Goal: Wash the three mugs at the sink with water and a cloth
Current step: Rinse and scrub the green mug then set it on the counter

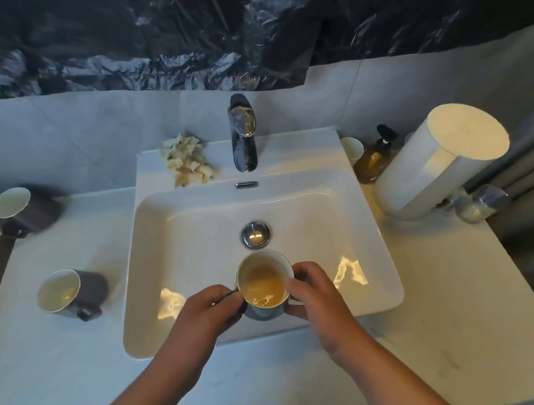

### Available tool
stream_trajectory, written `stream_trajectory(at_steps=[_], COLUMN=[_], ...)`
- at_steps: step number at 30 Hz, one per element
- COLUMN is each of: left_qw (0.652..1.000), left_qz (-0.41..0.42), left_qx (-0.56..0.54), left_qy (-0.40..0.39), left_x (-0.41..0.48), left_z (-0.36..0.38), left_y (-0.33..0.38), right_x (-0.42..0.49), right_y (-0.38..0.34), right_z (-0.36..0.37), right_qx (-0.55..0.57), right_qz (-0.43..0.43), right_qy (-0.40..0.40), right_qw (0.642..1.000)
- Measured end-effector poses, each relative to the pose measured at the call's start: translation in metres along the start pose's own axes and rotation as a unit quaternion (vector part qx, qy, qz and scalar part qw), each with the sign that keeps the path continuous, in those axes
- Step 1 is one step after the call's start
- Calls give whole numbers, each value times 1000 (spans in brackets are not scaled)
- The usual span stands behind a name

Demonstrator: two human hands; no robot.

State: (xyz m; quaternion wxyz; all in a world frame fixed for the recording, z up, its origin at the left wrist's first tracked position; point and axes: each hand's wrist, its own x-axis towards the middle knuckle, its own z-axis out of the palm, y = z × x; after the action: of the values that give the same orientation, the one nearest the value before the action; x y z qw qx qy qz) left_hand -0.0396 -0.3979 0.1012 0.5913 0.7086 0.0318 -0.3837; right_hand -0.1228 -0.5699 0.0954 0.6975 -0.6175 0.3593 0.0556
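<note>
step: mug 1 of 3, looks like dump-out time | held mug over the sink basin front, brownish liquid inside | left hand fingers curled at its left side, right hand wrapped round the right | next imo: tip toward drain, then faucet and cloth on back ledge | near grey mug, far grey mug sit left

3 mugs, 1 cloth, 1 tap, 1 soap btl, 2 hands.
</note>
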Motion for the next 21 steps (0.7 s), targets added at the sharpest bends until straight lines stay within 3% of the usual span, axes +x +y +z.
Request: stream_trajectory(at_steps=[5, 9, 14, 17, 21], left_qw=[1000, 999, 995, 991, 984], left_qz=[-1, -4, -22, -34, -38], left_qx=[-14, -39, -53, -66, -96], left_qy=[4, 19, 76, 110, 147], left_x=[14, 24, 36, 45, 63], left_z=[-8, -13, -5, 9, 30], left_y=[0, -5, 3, 12, 29], right_x=[12, 20, 44, 64, 96], right_y=[-11, -27, -87, -136, -191], right_z=[8, 12, -1, -3, 1], right_qx=[-5, -74, -227, -334, -471], right_qz=[2, 0, -106, -236, -400], right_qy=[10, -1, 19, 50, 28], right_qw=[1000, 997, 968, 911, 786])
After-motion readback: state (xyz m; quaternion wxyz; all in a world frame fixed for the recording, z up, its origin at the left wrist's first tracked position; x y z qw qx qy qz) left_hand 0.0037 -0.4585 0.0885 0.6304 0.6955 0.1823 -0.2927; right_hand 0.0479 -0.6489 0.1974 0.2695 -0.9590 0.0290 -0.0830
